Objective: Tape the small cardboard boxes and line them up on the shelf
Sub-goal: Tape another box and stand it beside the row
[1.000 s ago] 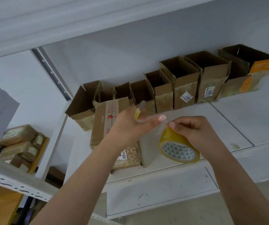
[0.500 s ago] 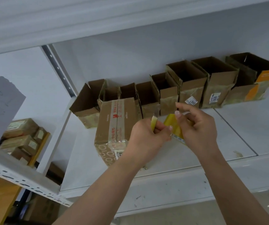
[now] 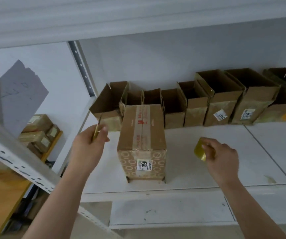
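A closed cardboard box (image 3: pixel 143 135) with tape along its top seam and a "1020" label stands on the white shelf (image 3: pixel 225 161), in front of a row of several open-topped cardboard boxes (image 3: pixel 221 102) along the back wall. My left hand (image 3: pixel 90 145), left of the closed box, pinches a short yellowish strip of tape (image 3: pixel 97 129). To the right of the box, my right hand (image 3: pixel 219 156) grips a yellow tape roll (image 3: pixel 200 150) just above the shelf surface.
A grey perforated shelf rail (image 3: pixel 18 163) crosses the lower left. More taped parcels (image 3: pixel 38 131) lie stacked on a wooden board at the far left. A grey sheet of paper (image 3: pixel 21 94) hangs on the wall. The upper shelf (image 3: pixel 138 19) overhangs.
My hands, which were together in front of the closed box, have moved apart: the left went left with the tape strip, the right went right and down with the roll. The view came closer.
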### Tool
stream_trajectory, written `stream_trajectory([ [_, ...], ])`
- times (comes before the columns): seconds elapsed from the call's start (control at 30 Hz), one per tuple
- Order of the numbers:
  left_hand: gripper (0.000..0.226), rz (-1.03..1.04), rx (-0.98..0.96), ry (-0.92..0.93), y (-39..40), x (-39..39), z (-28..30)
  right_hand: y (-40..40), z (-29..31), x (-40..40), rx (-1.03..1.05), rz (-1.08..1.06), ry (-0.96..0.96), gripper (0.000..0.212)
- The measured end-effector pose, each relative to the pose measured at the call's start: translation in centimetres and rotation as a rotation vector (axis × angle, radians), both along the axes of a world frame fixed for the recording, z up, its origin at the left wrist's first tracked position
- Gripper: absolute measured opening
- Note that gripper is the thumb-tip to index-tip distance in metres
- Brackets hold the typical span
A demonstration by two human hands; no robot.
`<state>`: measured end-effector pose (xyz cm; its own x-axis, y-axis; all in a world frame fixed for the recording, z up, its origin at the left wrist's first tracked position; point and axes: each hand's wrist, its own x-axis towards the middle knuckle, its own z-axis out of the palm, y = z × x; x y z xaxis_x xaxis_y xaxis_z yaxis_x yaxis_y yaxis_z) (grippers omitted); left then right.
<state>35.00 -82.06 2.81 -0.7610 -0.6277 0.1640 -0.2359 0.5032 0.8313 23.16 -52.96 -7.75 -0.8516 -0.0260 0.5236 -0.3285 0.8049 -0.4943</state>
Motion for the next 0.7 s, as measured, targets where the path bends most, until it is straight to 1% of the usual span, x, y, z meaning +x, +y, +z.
stream_trajectory([
  [0.03, 0.028, 0.024, 0.000, -0.080, -1.0, 0.1, -1.8, -0.4, -1.0, 0.1, -0.001, 0.026, -0.005, 0.015],
  [0.1, 0.033, 0.009, 0.016, -0.262, -2.7, 0.4, -5.5, -0.9, -2.8, 0.3, 0.009, 0.053, 0.000, 0.014],
  [0.17, 0.025, -0.033, -0.026, -0.425, -3.7, 0.5, -9.1, -1.4, -4.3, 0.6, 0.042, 0.053, -0.028, 0.012],
  [0.27, 0.031, -0.052, -0.088, -0.558, -4.1, 0.7, -12.6, -2.0, -5.1, 0.6, 0.073, 0.061, -0.147, 0.014],
  [0.33, 0.039, -0.083, -0.114, -0.593, -3.9, 0.9, -13.5, -2.1, -5.1, 0.7, 0.081, 0.070, -0.229, 0.017],
  [0.37, 0.042, -0.086, -0.095, -0.571, -3.8, 0.9, -13.5, -2.2, -5.1, 0.7, 0.065, 0.076, -0.275, 0.017],
  [0.4, 0.043, -0.074, -0.038, -0.506, -3.6, 1.1, -13.2, -2.2, -4.9, 0.8, 0.027, 0.083, -0.333, 0.016],
  [0.5, 0.045, -0.047, 0.174, -0.141, -2.5, 1.1, -10.9, -2.5, -4.3, 0.8, -0.097, 0.117, -0.539, 0.018],
  [0.57, 0.051, -0.129, 0.257, 0.073, -1.2, 0.9, -8.6, -2.9, -3.8, 0.9, -0.122, 0.107, -0.611, 0.024],
  [0.63, 0.052, -0.240, 0.295, 0.197, 0.0, 0.6, -6.3, -3.7, -2.3, 1.3, -0.142, 0.082, -0.591, 0.034],
  [0.7, 0.047, -0.357, 0.307, 0.251, 1.0, 0.1, -4.7, -4.8, 0.6, 1.9, -0.279, 0.140, -0.446, 0.046],
])
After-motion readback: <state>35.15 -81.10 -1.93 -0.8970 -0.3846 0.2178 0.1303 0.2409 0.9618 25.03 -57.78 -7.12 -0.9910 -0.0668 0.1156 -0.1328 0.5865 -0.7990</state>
